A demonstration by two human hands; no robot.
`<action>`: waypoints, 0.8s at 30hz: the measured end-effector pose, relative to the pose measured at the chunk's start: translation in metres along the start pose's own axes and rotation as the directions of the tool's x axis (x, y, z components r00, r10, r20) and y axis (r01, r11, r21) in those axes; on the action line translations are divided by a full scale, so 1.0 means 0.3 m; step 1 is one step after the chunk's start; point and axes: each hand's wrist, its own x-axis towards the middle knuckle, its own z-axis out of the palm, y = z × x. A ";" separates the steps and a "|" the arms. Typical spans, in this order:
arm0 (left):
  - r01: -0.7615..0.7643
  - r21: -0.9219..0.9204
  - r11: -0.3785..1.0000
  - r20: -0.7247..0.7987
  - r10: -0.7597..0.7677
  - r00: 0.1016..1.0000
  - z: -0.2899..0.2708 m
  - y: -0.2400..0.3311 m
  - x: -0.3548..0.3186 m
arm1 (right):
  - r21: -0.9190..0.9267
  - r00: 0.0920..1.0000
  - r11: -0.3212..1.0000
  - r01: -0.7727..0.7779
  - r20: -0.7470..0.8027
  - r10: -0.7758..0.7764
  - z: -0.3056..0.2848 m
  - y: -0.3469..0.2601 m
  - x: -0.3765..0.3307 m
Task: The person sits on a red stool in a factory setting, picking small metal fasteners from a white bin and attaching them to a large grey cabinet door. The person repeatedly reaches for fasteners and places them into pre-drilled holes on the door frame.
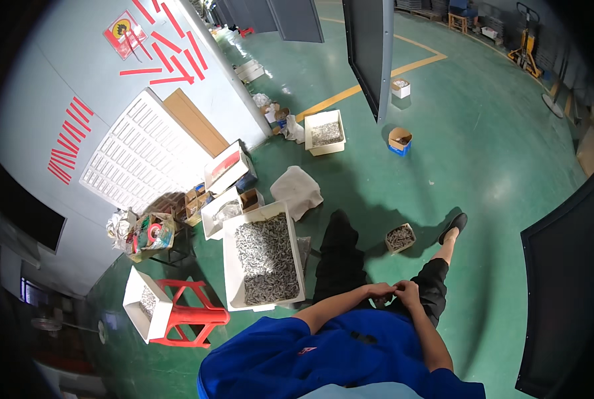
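My left hand and my right hand meet in front of my lap, fingertips drawn together. Whatever they pinch is too small to make out. Close to my left knee stands a large white bin, holding a thick layer of small grey metal-looking parts. On the floor beyond my hands, between my legs, sits a small box with similar small parts in it.
A red plastic stool stands at the left, with a white bin by it. Cartons, a white cloth-like cover and another white tub lie farther off. Dark panels rise ahead and at right. A yellow pallet jack stands far right.
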 end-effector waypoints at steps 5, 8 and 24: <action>0.090 -0.106 0.990 -0.057 -0.096 0.994 -0.016 0.020 0.028 | 0.194 0.997 0.980 -0.047 -0.052 0.058 -0.002 0.000 0.029; 0.076 -0.242 0.967 0.050 -0.066 0.997 -0.020 0.007 0.037 | 0.174 0.992 0.979 -0.105 -0.051 0.116 -0.004 0.013 0.014; -0.077 -0.308 0.948 -0.305 -0.022 0.952 -0.064 -0.046 0.068 | 0.248 0.978 0.948 -0.200 -0.010 0.209 -0.018 0.007 0.024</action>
